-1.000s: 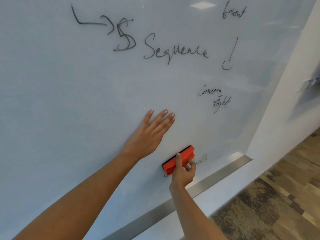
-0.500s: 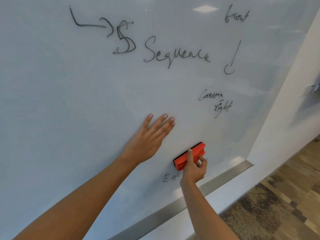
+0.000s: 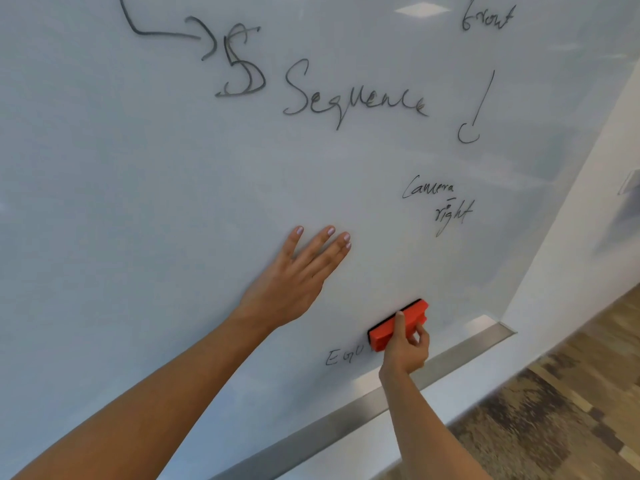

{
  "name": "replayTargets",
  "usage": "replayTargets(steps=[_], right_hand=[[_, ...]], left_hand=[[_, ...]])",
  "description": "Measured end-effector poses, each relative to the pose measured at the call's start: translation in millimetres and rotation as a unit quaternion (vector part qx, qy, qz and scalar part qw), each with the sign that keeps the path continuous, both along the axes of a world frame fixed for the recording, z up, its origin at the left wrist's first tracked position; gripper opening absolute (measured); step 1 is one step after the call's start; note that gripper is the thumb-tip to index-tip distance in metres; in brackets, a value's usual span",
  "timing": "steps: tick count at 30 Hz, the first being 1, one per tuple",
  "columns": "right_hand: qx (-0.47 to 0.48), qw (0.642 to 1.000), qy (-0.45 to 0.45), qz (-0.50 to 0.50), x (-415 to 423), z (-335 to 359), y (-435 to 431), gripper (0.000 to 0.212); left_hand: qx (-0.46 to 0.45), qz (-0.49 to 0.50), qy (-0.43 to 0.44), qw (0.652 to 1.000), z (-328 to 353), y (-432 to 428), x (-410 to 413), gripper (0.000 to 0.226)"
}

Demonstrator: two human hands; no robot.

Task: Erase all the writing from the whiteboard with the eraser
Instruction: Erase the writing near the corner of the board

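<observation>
My right grip (image 3: 405, 348) is clamped on the eraser (image 3: 382, 336), thumb laid over its red back and fingers curled under its lower edge. The eraser sits low and right of centre in the frame, black felt against the whiteboard (image 3: 138, 202), tilted up toward the right. My left grip (image 3: 294, 282) lies flat on the board up and left of it, fingers straight, not touching it.

A metal ledge (image 3: 460, 355) runs just below the eraser; at right the board ends at a white wall (image 3: 571, 254). Bare board spreads left and above.

Just left of the eraser is a fragment starting with "E" (image 3: 343, 356). Higher up I read "Camera right" (image 3: 436, 202), "Sequence" (image 3: 353, 98) and "front" (image 3: 486, 19), plus an arrow (image 3: 166, 32) at upper left.
</observation>
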State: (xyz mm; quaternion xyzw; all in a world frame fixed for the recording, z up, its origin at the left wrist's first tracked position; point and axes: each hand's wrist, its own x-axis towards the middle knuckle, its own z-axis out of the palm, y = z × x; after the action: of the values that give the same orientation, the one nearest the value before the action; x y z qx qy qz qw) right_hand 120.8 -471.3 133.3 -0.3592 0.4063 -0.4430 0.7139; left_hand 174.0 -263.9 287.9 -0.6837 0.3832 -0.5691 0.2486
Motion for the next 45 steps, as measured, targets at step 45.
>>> replayTargets(steps=[45], right_hand=[[0.136, 0.990, 0.010, 0.036, -10.1, -9.0, 86.5, 0.050]], left_hand=[[-0.008, 0.004, 0.004, 1.000, -2.5, -2.9, -1.0, 0.064]])
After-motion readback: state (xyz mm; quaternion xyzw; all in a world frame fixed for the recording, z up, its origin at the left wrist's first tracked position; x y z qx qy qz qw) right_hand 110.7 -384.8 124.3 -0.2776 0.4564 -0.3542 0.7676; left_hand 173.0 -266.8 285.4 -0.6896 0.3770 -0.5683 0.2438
